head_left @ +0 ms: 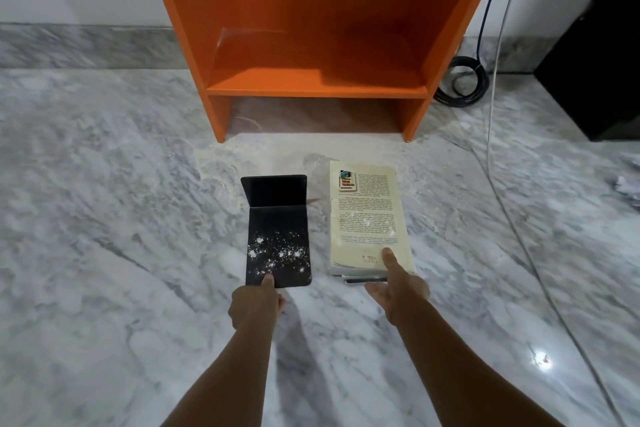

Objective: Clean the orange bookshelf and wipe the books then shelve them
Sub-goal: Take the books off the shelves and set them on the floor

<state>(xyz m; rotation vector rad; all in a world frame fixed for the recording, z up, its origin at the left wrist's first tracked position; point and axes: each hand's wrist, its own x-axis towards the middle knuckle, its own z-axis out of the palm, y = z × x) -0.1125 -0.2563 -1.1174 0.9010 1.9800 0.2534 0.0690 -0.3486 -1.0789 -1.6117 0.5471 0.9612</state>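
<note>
Marble floor (104, 218) powdery in front of orange bookshelf (311, 91), standing against wall. Cream book (367, 218) flat on floor just before shelf, atop thinner ones. Black cover (277, 229) just beside it, to the left, far flap folded up. Right hand (398, 295) clamped on cream book's near edge, thumb on top. Left hand (254, 305) pinching black cover's near edge. Hands apart. White dust (277, 255) on cover's near half. Best lifted level to avoid spilling; wipe away from shelf, not toward.
</note>
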